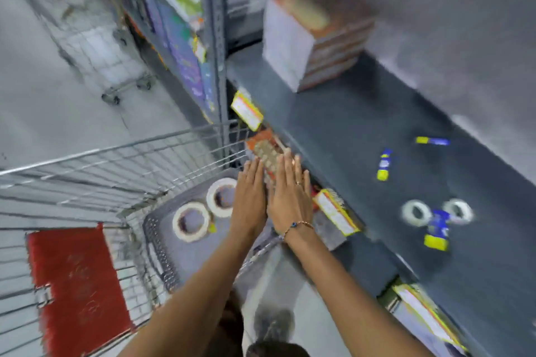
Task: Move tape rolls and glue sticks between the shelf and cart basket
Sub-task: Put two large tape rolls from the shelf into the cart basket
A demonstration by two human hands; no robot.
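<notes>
Both arms reach forward, the left hand [250, 191] and right hand [290, 191] flat, fingers straight, side by side, holding nothing, with two tape rolls [191, 221] in the basket [158, 243] left of them and two rolls [416, 212] plus three glue sticks [384, 164] on the shelf [348, 130] to their right.

Both hands flat, empty, side by side — left hand [250, 197], right hand [290, 197] — above cart basket [158, 252]; two tape rolls [191, 221] inside, more tape and glue sticks [384, 164] on shelf [348, 130].

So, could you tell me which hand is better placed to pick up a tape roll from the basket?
Left. The left hand is open right beside the basket's tape rolls; the right hand lies shelf-side.
</notes>
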